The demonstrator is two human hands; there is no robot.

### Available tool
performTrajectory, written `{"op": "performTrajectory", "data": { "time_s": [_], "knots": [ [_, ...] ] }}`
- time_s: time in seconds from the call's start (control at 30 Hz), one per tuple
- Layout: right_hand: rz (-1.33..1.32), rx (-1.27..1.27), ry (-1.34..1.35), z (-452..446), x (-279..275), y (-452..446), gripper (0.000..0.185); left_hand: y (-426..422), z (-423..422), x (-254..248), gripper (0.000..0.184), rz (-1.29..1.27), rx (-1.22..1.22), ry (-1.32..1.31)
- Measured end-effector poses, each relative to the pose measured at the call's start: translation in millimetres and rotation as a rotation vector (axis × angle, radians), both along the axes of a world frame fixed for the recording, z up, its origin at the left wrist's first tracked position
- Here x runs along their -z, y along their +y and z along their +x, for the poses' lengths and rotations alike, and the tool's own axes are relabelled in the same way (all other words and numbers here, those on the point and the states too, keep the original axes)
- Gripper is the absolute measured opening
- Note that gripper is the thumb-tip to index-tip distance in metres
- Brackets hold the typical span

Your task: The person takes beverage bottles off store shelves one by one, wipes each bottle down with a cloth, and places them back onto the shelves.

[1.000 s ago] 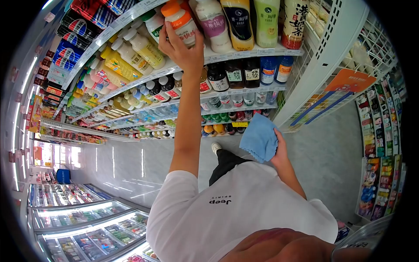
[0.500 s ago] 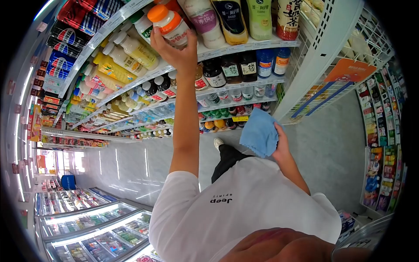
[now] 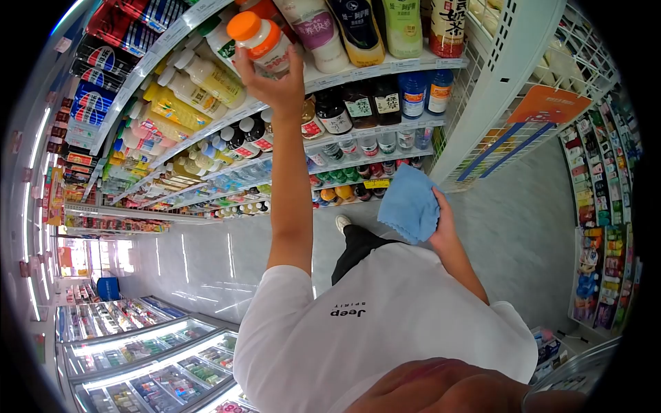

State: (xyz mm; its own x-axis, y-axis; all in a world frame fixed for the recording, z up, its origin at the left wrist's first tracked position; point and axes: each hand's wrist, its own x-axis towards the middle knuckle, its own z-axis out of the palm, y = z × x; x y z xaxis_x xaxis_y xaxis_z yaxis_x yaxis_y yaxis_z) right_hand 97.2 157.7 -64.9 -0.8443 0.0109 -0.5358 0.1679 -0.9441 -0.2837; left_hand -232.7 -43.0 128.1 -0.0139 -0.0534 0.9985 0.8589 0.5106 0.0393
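An orange-capped bottle [image 3: 270, 49] is clasped between the thumb and fingers of the left hand [image 3: 277, 88] at the front of the upper shelf [image 3: 385, 69], beside a green-capped bottle [image 3: 221, 41]; whether its base is supported there cannot be told. A blue cloth [image 3: 408, 205] is gripped in the right hand [image 3: 445, 219], well apart from the orange-capped bottle.

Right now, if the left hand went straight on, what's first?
Past the white plastic bottle with orange cap in the left hand, probably the orange item behind it on the shelf; depth is unclear.
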Motion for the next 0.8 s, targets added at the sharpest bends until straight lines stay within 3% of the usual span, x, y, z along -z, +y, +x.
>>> {"op": "performTrajectory", "data": {
  "time_s": [0.2, 0.37, 0.43, 0.5, 0.6, 0.8],
  "knots": [
    [-0.015, 0.029, 0.009, 4.0, 9.3, 4.6, 0.057, 3.5, 4.4, -9.0, 0.083, -0.062, -0.042, 0.152],
    [-0.011, 0.031, -0.008, 8.0, 2.3, 4.0, 0.058, 3.9, 9.5, -7.5, 0.085, 0.035, 0.082, 0.138],
    [-0.022, 0.033, -0.011, 8.0, 2.1, 4.3, 0.059, 3.8, 39.9, -25.6, 0.093, -0.026, -0.078, 0.128],
    [-0.035, 0.033, 0.001, 6.0, -2.9, 3.1, 0.059, 1.8, 56.5, -28.8, 0.096, 0.038, 0.078, 0.071],
    [-0.034, 0.038, 0.010, 2.6, -3.5, 2.3, 0.060, 17.7, 110.5, -40.7, 0.089, 0.359, 0.500, -0.222],
    [-0.026, 0.062, 0.028, -1.4, -8.9, -2.1, 0.060, 25.8, 182.7, 4.6, 0.079, 0.532, 1.257, -1.150]
  ]
}}
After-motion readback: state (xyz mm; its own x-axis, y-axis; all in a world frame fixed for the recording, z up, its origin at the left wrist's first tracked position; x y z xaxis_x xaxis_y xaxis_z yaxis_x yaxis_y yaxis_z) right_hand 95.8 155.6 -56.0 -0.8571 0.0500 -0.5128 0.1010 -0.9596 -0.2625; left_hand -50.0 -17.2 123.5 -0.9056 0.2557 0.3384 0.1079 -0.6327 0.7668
